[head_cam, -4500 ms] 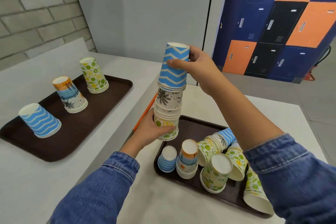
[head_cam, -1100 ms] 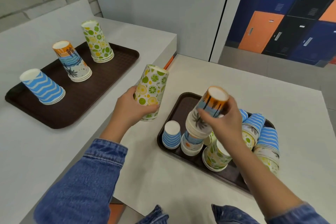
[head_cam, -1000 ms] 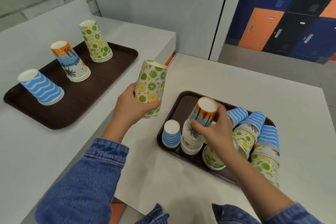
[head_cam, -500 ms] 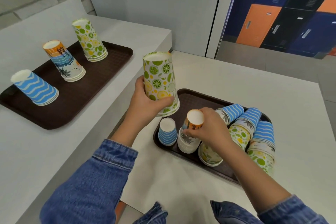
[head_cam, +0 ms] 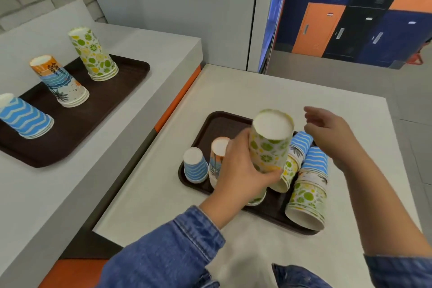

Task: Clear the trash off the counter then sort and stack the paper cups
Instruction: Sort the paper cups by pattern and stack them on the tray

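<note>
A: Left hand (head_cam: 238, 175)?

B: Wrapped round a tall upside-down stack of lime-and-lemon print paper cups (head_cam: 268, 145), thumb in front, low on the stack. Raised over the near dark brown plastic tray (head_cam: 219, 124), tipped slightly toward the camera. Probably gripped low to carry the whole nest without splitting it.

A: Anything beneath?

B: Rim of another citrus-print paper cup (head_cam: 256, 199) just under the hand. Touching or apart, cannot tell. Possibly next to be capped by the held stack.

A: Right hand (head_cam: 332, 133)?

B: Holding nothing. Fingers spread and loosely bent, hovering over the tray's far right, above two toppled mixed stacks of paper cups (head_cam: 308, 192). Looks poised to pick from those.

A: Elsewhere on that tray?

B: One small blue-and-white wave paper cup (head_cam: 195, 166) rim-down at the left; beside it an orange-topped palm-print stack (head_cam: 218, 147), partly hidden by the left hand. Toppled stacks with mouths toward the viewer, several patterns nested in each. Not yet sorted, by that evidence.

A: Destination?

B: Likely the far dark brown tray (head_cam: 109, 100) on the raised counter to the left. Three rim-down piles there, well apart, one pattern each: blue wave pile (head_cam: 23, 117), orange palm pile (head_cam: 60, 82), citrus pile (head_cam: 93, 54). Spaced, presumably, to keep the sorts from mingling; rim-down for a wide, steady footing.
</note>
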The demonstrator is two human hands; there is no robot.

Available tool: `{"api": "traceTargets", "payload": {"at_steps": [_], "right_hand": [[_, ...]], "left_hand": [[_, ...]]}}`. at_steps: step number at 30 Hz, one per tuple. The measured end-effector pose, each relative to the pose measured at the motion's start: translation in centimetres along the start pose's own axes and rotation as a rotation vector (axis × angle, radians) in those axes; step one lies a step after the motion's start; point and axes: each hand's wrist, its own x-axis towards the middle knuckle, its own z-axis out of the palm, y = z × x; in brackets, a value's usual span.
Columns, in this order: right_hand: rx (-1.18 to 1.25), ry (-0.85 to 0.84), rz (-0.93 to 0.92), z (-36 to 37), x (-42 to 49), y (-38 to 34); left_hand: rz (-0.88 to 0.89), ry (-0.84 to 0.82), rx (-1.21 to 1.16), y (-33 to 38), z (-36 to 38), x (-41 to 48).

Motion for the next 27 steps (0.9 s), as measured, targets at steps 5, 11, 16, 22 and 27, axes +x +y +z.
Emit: {"api": "traceTargets", "payload": {"at_steps": [5, 11, 16, 22, 27], "right_hand": [[0.062, 0.003, 0.050, -0.3, 0.5, 2.4], [-0.004, -0.034, 0.053, -0.2, 2.2, 4.2], [-0.102, -0.095, 0.048, 0.5, 3.8, 4.4], [-0.154, -0.159, 0.048, 1.5, 5.4, 4.5], [-0.090, -0.149, 0.149, 1.8, 6.3, 5.1]], "left_hand": [[-0.048, -0.049, 0.091, -2.9, 3.7, -1.3], [-0.168, -0.079, 0.120, -5.3, 5.8, -2.7], [-0.253, -0.119, 0.083, -7.6, 7.0, -3.4], [-0.281, -0.192, 0.081, -7.4, 6.1, -3.7], [-0.219, -0.216, 0.232, -3.3, 0.8, -4.7]]}}
